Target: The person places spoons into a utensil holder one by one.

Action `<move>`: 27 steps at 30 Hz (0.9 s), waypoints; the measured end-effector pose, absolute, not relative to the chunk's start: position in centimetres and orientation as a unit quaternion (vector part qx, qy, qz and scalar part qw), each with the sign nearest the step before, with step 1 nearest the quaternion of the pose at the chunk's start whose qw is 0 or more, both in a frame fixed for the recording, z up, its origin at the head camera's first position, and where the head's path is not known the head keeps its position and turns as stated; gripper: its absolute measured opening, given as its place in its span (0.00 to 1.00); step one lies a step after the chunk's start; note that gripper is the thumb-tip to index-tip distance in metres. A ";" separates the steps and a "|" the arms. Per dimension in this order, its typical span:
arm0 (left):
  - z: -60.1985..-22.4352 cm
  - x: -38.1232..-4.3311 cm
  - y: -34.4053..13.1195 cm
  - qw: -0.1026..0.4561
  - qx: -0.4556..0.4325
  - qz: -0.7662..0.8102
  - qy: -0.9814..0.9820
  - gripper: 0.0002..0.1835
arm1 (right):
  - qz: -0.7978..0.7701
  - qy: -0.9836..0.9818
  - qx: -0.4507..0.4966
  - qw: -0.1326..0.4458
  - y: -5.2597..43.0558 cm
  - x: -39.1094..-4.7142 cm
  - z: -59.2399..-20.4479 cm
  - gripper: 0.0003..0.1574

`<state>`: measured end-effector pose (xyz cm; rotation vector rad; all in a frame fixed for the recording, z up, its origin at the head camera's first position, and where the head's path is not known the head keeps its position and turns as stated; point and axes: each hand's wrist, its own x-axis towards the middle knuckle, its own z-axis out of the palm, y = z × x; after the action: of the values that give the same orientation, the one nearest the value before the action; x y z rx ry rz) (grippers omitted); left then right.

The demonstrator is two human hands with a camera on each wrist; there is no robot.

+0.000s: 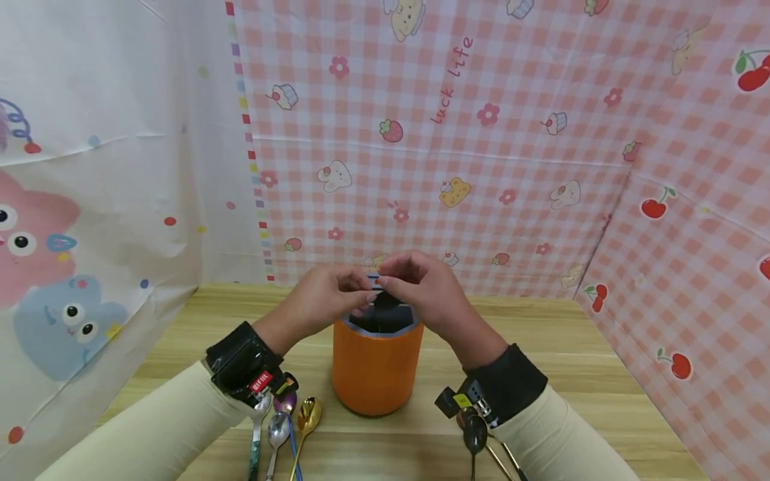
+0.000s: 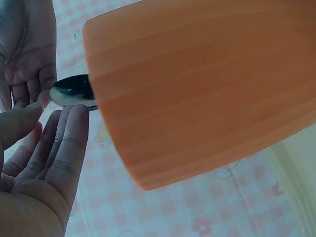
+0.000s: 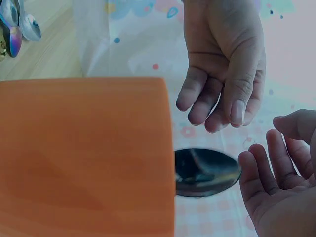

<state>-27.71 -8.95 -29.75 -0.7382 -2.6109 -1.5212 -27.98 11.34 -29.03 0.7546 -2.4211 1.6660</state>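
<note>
An orange container (image 1: 377, 371) with a dark inside stands upright on the table. From its mouth sticks out a dark, shiny spoon (image 3: 207, 172), bowl end up; its handle is hidden inside. My left hand (image 1: 325, 297) is over the left side of the rim, fingers loosely bent beside the spoon bowl. My right hand (image 1: 424, 290) hovers at the right side, its relaxed fingertips right by the tip of the bowl in the right wrist view. Neither hand grips the spoon; thumb and fingers stand apart on both.
Several spoons, among them a gold spoon (image 1: 309, 415) and a silver spoon (image 1: 279, 431), lie at the front left. A dark spoon (image 1: 474, 434) and others lie by the right wrist. Printed cloth (image 1: 421, 153) walls the wooden table (image 1: 517, 347) at the back and sides.
</note>
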 end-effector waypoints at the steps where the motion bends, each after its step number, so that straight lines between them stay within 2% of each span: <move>1: -29.6 -27.6 -9.1 0.016 -0.237 -0.490 -0.839 0.02 | 0.547 -0.796 0.253 0.057 11.2 -27.8 -28.9 0.10; 5: -29.4 -27.2 -9.7 0.023 -0.241 -0.484 -0.841 0.03 | 0.547 -0.787 0.281 0.059 10.5 -27.4 -28.7 0.09; 13: -29.3 -26.2 -11.1 0.046 -0.249 -0.449 -0.857 0.03 | 0.542 -0.776 0.323 0.020 9.2 -26.3 -28.5 0.09; 27: -30.9 -23.7 -13.7 0.010 -0.221 -0.455 -0.863 0.06 | 0.549 -0.758 0.350 -0.046 6.9 -25.0 -30.2 0.10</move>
<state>-23.67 -13.70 -30.91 -0.6885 -2.6926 -1.4200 -24.96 6.95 -30.23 1.1317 -2.4547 1.7765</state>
